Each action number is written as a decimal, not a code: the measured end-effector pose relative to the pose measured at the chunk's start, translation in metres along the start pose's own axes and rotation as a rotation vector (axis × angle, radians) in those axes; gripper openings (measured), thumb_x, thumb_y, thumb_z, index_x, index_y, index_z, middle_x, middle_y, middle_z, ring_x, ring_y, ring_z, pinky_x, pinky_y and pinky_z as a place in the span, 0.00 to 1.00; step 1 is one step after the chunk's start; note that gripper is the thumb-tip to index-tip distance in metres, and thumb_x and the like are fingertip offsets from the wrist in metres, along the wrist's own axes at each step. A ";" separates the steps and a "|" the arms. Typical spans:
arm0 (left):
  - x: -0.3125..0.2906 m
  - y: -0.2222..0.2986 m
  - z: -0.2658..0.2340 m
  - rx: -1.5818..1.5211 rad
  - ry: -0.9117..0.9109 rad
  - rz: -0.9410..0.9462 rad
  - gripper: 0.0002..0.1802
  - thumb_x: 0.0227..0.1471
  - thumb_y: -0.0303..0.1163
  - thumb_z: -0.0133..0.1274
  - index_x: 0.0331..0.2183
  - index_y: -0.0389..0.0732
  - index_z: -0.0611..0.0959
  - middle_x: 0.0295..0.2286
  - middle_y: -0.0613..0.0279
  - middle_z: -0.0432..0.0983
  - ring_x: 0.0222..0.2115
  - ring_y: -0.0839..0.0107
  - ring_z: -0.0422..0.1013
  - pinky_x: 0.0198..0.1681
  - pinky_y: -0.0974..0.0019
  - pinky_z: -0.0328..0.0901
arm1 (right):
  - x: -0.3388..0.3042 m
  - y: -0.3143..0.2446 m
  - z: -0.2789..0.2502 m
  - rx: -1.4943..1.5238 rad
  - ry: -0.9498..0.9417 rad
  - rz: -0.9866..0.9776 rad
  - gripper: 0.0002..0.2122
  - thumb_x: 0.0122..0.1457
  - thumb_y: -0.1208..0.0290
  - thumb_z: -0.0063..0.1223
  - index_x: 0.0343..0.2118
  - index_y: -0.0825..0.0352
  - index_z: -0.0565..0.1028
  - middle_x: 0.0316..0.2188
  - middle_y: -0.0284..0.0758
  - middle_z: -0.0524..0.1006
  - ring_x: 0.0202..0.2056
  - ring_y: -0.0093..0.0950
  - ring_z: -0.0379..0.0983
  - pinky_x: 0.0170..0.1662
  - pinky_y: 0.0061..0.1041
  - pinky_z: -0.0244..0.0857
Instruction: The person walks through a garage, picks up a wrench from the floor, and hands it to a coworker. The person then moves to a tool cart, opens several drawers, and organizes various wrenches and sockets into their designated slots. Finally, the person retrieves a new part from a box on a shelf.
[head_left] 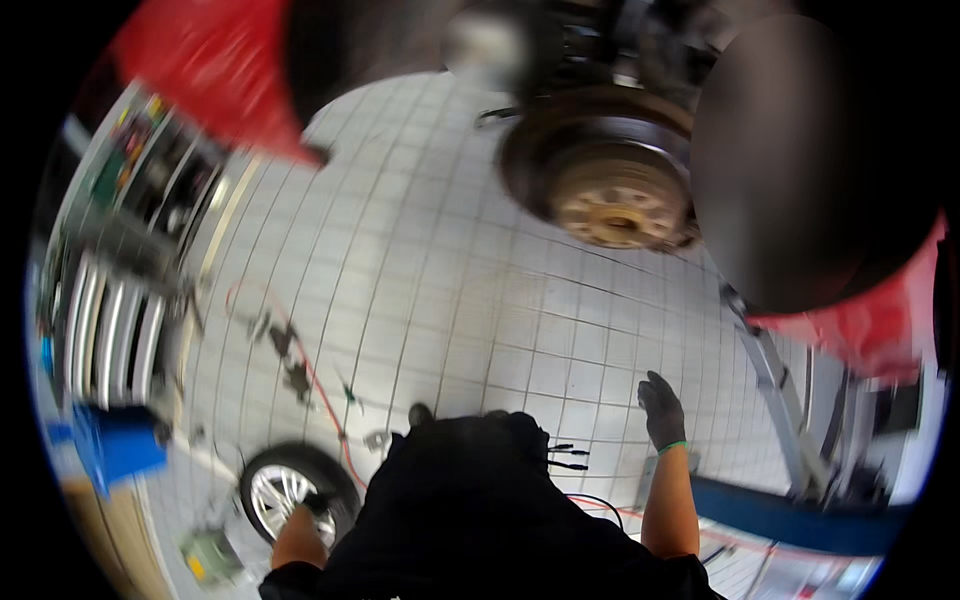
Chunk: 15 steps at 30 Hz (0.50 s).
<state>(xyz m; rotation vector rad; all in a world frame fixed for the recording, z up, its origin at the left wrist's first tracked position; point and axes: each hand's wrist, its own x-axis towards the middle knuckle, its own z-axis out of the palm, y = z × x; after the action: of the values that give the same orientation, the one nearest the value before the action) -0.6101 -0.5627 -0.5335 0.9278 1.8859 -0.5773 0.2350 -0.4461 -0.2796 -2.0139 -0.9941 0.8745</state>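
My right hand (662, 412), in a dark grey glove with a green cuff edge, hangs over the tiled floor with its fingers loosely stretched and nothing in it. My left hand (318, 502), also dark-gloved, is low on the left, over the wheel (272, 494) with silver spokes and a black tyre. Its fingers blend into the dark tyre, and whether they touch it is unclear. Ahead of me, under a raised red car (215, 70), is a rusty brake disc (610, 175) with a bare wheel hub (622, 218). Neither hand touches the disc.
A red air hose (318, 385) crosses the floor near dark loose parts (285, 345). At the left are a drawer cabinet (112, 330), a blue bin (115, 445) and a grey-green box (208, 556). A lift arm (775, 385) and blue lift beam (800, 515) are at the right.
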 end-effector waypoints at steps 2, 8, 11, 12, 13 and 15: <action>0.006 -0.059 -0.002 0.096 0.077 0.068 0.21 0.66 0.31 0.46 0.57 0.43 0.81 0.52 0.47 0.80 0.51 0.50 0.77 0.54 0.49 0.71 | 0.031 -0.007 0.026 -0.038 -0.135 0.000 0.25 0.68 0.61 0.62 0.64 0.67 0.73 0.50 0.40 0.84 0.51 0.28 0.80 0.57 0.28 0.73; -0.001 -0.102 0.059 -0.407 0.610 0.267 0.21 0.65 0.32 0.46 0.56 0.43 0.82 0.50 0.46 0.82 0.49 0.47 0.78 0.53 0.49 0.72 | 0.072 -0.020 0.130 -0.881 -0.667 -0.075 0.28 0.67 0.54 0.62 0.64 0.65 0.73 0.52 0.44 0.83 0.55 0.35 0.80 0.59 0.32 0.72; -0.026 -0.103 0.141 -0.543 0.778 0.283 0.20 0.69 0.32 0.43 0.56 0.35 0.81 0.49 0.45 0.81 0.45 0.48 0.76 0.52 0.49 0.70 | 0.082 -0.028 0.179 -0.960 -0.884 -0.152 0.30 0.66 0.51 0.61 0.63 0.67 0.73 0.54 0.46 0.82 0.58 0.37 0.78 0.60 0.33 0.70; -0.030 -0.095 0.168 -0.578 0.703 0.213 0.20 0.69 0.34 0.45 0.55 0.37 0.81 0.48 0.47 0.81 0.44 0.49 0.76 0.50 0.49 0.70 | 0.089 -0.032 0.197 -0.970 -0.945 -0.196 0.31 0.66 0.50 0.61 0.63 0.68 0.72 0.54 0.47 0.82 0.58 0.38 0.78 0.60 0.33 0.70; -0.035 -0.079 0.204 -0.628 0.546 0.128 0.20 0.68 0.37 0.46 0.54 0.38 0.82 0.46 0.49 0.81 0.42 0.51 0.76 0.48 0.50 0.70 | 0.125 -0.009 0.189 -1.043 -0.996 -0.338 0.31 0.66 0.50 0.60 0.64 0.69 0.72 0.54 0.47 0.82 0.58 0.38 0.78 0.60 0.34 0.70; -0.073 -0.066 0.275 -0.792 0.229 -0.129 0.20 0.67 0.41 0.49 0.53 0.42 0.82 0.43 0.52 0.81 0.38 0.55 0.75 0.43 0.51 0.69 | 0.124 -0.019 0.220 -1.046 -0.907 -0.180 0.32 0.65 0.48 0.60 0.64 0.66 0.73 0.55 0.47 0.82 0.59 0.39 0.77 0.60 0.35 0.70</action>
<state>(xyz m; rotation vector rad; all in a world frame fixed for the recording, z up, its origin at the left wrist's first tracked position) -0.4951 -0.8237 -0.5950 0.3565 2.1254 0.2286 0.1097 -0.2680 -0.4088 -2.2180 -2.5002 1.3776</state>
